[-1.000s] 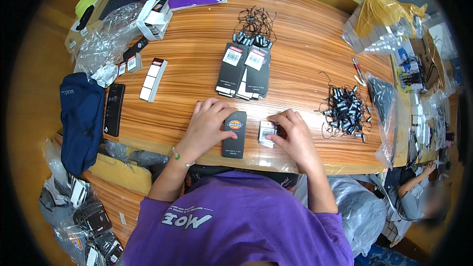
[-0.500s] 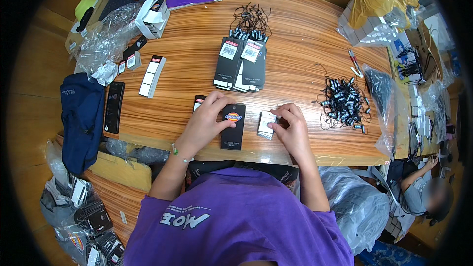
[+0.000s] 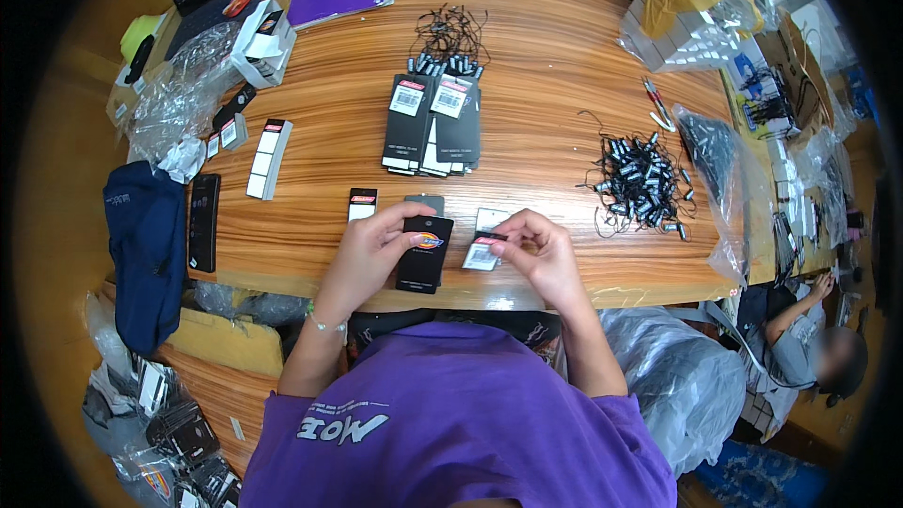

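My left hand [image 3: 369, 249] pinches a black hang tag [image 3: 420, 270] with a coloured emblem, lifted and slightly tilted. Behind it, a dark tag [image 3: 428, 201] shows on the table. Between the fingertips of my right hand [image 3: 539, 250] is a small white barcode tag [image 3: 479, 257] with a red and black top, apart from the black one. Under that hand a small pale stack [image 3: 489, 219] is partly hidden. Beside my left hand lies a white tag strip [image 3: 362, 204]. Farther off, joined black tags [image 3: 406, 136] overlap, their black cords [image 3: 450, 33] bunched behind them.
A heap of black cords [image 3: 644, 183] with silvery ends lies to the right, near red-handled snips [image 3: 658, 103] and a plastic bag [image 3: 712, 160]. At left are a tag stack [image 3: 268, 160], a phone [image 3: 203, 223] and an open box [image 3: 265, 42]. Another person [image 3: 800, 339] sits far right.
My left hand has raised the black hang tag off the table. My right hand has picked up a small barcode tag from its stack. The whole view has shifted slightly.
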Demonstrator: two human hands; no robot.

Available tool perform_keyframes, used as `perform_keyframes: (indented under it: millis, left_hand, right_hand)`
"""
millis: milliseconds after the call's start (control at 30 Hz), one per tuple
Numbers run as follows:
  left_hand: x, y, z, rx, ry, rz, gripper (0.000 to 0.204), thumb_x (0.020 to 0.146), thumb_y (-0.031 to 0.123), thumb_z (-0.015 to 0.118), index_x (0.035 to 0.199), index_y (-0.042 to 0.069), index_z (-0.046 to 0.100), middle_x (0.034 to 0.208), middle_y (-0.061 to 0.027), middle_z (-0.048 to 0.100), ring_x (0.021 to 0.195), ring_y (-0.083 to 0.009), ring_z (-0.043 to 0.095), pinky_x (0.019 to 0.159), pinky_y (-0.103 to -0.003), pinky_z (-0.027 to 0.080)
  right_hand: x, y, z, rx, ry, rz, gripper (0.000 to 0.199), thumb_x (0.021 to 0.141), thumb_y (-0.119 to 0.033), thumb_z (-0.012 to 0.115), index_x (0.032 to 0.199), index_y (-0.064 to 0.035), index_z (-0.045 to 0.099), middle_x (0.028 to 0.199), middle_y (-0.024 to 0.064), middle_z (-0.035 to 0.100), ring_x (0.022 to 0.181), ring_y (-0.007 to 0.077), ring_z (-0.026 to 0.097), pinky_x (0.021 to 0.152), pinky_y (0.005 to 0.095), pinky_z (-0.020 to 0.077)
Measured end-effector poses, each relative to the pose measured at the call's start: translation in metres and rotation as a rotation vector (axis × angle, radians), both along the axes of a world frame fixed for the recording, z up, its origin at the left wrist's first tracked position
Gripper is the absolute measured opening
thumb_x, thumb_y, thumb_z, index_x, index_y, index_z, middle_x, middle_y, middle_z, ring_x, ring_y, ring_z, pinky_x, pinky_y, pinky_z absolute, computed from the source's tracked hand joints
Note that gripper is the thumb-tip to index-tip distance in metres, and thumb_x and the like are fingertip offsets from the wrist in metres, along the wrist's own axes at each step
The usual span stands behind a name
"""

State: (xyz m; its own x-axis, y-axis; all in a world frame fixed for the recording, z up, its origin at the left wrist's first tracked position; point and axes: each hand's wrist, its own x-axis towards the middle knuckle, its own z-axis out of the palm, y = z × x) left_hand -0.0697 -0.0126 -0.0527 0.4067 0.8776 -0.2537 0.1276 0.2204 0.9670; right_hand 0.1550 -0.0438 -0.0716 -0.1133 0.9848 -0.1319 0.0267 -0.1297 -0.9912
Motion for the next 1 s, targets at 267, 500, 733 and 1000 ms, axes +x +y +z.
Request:
perform_keyframes:
  millis: [267, 500, 733, 1000]
  left_hand:
    - [0.034, -0.011, -0.003, 0.028, -0.082, -0.015, 0.031, 0.083, -0.006, 0.054, 0.114, -0.004, 0.051, 0.104, -0.0105, 0.059, 0.093, -0.0137, 0.058, 0.081, -0.023, 0.047]
    - [0.032, -0.010, -0.010, -0.039, -0.223, 0.060, 0.023, 0.083, -0.007, 0.052, 0.106, -0.003, 0.051, 0.097, -0.0103, 0.060, 0.091, -0.0120, 0.058, 0.080, -0.022, 0.046]
    - [0.043, -0.013, -0.004, -0.057, -0.222, -0.064, 0.018, 0.083, -0.003, 0.056, 0.101, -0.005, 0.055, 0.093, -0.0107, 0.062, 0.089, -0.0129, 0.060, 0.082, -0.023, 0.048]
    - [0.050, -0.008, 0.007, -0.165, -0.213, -0.181, 0.015, 0.082, -0.005, 0.057, 0.097, -0.004, 0.056, 0.092, -0.0091, 0.062, 0.087, -0.0132, 0.061, 0.078, -0.022, 0.048]
  right_hand:
    - [0.001, -0.003, 0.014, 0.144, -0.131, -0.067, 0.023, 0.074, 0.000, 0.067, 0.091, -0.0021, 0.053, 0.070, 0.0017, 0.054, 0.065, 0.0070, 0.050, 0.060, 0.0204, 0.0404]
    - [0.129, -0.002, -0.002, 0.242, -1.018, -0.449, 0.007, 0.073, -0.003, 0.062, 0.080, -0.0025, 0.062, 0.073, 0.0116, 0.055, 0.073, 0.0286, 0.051, 0.067, 0.0366, 0.0415]
    - [0.141, 0.001, -0.012, 0.188, -0.997, -0.387, 0.010, 0.073, -0.005, 0.063, 0.081, 0.0001, 0.059, 0.075, 0.0109, 0.052, 0.071, 0.0253, 0.050, 0.066, 0.0341, 0.0418]
    - [0.141, -0.009, 0.016, 0.123, -0.039, -0.479, 0.013, 0.071, 0.002, 0.066, 0.075, -0.0042, 0.055, 0.080, -0.0019, 0.053, 0.069, 0.0035, 0.045, 0.061, 0.0190, 0.0357]
